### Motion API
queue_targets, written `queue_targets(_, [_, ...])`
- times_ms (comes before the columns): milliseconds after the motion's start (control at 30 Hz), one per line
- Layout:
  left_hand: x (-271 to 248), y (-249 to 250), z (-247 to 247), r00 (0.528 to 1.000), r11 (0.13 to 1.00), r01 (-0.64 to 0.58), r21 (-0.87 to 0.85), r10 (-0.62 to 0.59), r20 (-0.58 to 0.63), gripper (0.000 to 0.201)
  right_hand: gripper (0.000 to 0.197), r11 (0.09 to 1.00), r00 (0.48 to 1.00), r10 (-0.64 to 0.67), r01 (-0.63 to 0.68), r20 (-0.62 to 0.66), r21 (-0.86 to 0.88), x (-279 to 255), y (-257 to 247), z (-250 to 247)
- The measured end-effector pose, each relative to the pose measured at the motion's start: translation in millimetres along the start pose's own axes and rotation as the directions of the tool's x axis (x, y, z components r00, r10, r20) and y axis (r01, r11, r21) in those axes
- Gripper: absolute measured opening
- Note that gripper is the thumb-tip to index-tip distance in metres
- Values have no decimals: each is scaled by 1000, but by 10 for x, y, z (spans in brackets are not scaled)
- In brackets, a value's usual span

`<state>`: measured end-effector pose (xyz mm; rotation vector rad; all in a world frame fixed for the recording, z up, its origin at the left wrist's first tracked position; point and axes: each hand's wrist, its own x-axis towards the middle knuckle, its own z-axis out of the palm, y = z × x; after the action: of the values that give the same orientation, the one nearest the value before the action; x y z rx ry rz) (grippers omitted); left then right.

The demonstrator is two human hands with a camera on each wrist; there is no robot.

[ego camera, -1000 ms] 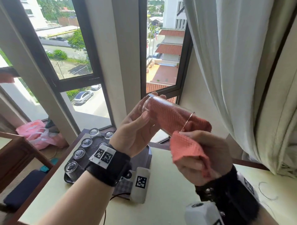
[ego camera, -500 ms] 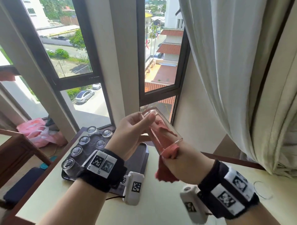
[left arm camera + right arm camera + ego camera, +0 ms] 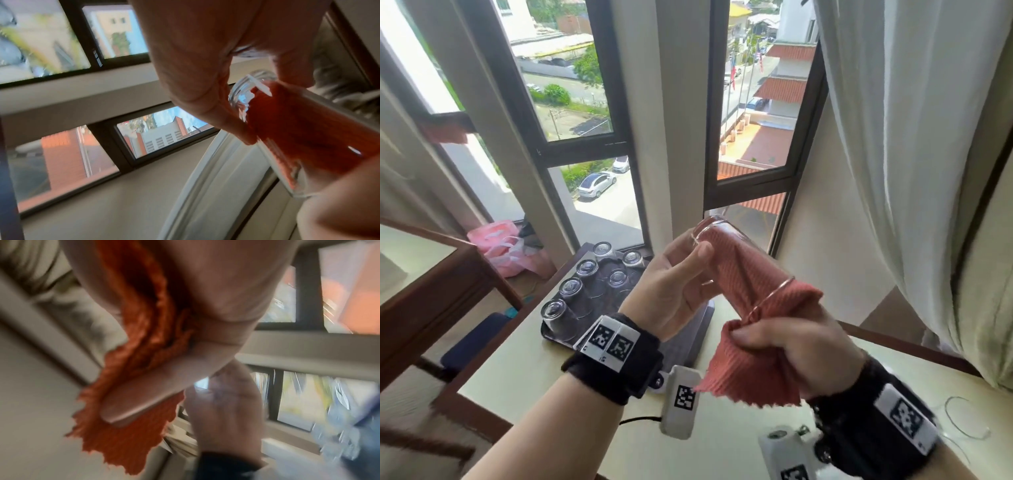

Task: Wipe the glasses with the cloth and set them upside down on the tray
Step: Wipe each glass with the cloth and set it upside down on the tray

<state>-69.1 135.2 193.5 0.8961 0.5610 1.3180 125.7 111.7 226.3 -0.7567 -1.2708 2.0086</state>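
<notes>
Fingers (image 3: 697,255) of my left hand (image 3: 671,291) curl round the base end of the glass (image 3: 726,260), lifted above the surface (image 3: 599,442) and tilted with its mouth toward my right hand (image 3: 791,353), so the cloth can reach inside. Cloth (image 3: 753,370), salmon, ribbed: one end stuffed into the glass nearly to its bottom, the rest bunched in my closed right fingers (image 3: 751,337), presumably to twist it against the inner wall. Tray (image 3: 702,329), dark, behind my left wrist: six glasses (image 3: 585,291) already upside down. Wrist bands (image 3: 616,356) carry square black-and-white code markers; no brand or legible writing on glass or cloth.
</notes>
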Motion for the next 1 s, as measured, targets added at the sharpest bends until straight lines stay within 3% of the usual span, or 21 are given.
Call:
queue_targets(67, [-79, 42, 1, 998, 996, 8, 91, -4, -55, 70, 18, 940, 997, 32, -52, -67, -336, 24, 62, -38])
queue_targets(133, [-139, 78, -13, 991, 981, 30, 192, -4, -135, 84, 9, 782, 994, 56, -102, -94, -615, 43, 64, -38])
queue_targets(233, [-192, 67, -105, 958, 949, 88, 302, 2, -287, 103, 73, 604, 999, 16, 15, 32, -797, 119, 54, -25])
queue_targets(300, [-208, 34, -180, 928, 941, 130, 312, -5, -373, 98, 91, 400, 990, -61, 140, 126, -906, 199, 97, 3])
queue_targets(367, [-209, 30, -258, 894, 932, 186, 312, -29, -446, 91, 83, 193, 975, -119, 206, 185, -959, 292, 170, 45])
queue_targets(500, [-227, 96, -499, 846, 902, 288, 323, -81, -526, 80, 55, 10, 927, -256, 285, 273, -958, 467, 441, 89])
queue_targets(700, [-363, 226, -1025, 755, 887, 333, 320, -48, -653, 78, 11, 46, 906, -340, 284, 253, -958, 739, 749, 188])
queue_targets(833, [-495, 433, -1487, 707, 843, 371, 389, 15, -707, 62, 9, 107, 903, -406, 203, 144, -973, 826, 937, 211])
queue_targets(900, [-545, 513, -1731, 673, 756, 418, 503, 114, -731, 66, 12, 126, 907, -413, 146, 82, -981, 867, 1054, 202])
queue_targets(933, [-563, 534, -1846, 671, 669, 461, 583, 166, -722, 69, 14, 134, 911, -409, 117, 53, -984, 888, 1111, 203])
queue_targets(1000, [-576, 540, -2040, 700, 488, 523, 699, 221, -679, 63, 8, 140, 912, -411, 66, 3, -988, 931, 1235, 203])
